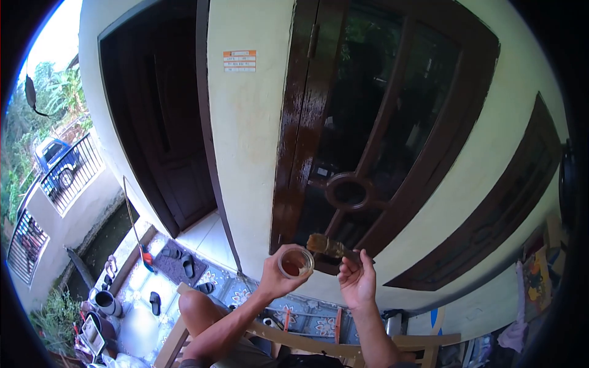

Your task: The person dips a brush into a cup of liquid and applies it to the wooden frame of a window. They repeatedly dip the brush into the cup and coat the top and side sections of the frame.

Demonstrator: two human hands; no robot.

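My left hand (279, 274) is wrapped round a clear plastic cup (296, 262) with some reddish-brown liquid in the bottom. Between the thumb and fingers of my right hand (359, 279) is a paintbrush (331, 246). Its brown bristles point left, just above and to the right of the cup's rim, apart from it. Behind both hands stands a dark brown wooden window frame (299, 122) with glass panes. The left side of this frame looks glossy and wet. Part of the brush handle is hidden by my fingers.
A dark door (153, 116) stands at the left, beside a cream wall (248, 129) with an orange-and-white sticker (239, 61). Sandals (188, 265) lie on a mat, near a broom (146, 257). A wooden bench rail (294, 339) crosses below my arms. Buckets (108, 303) stand lower left.
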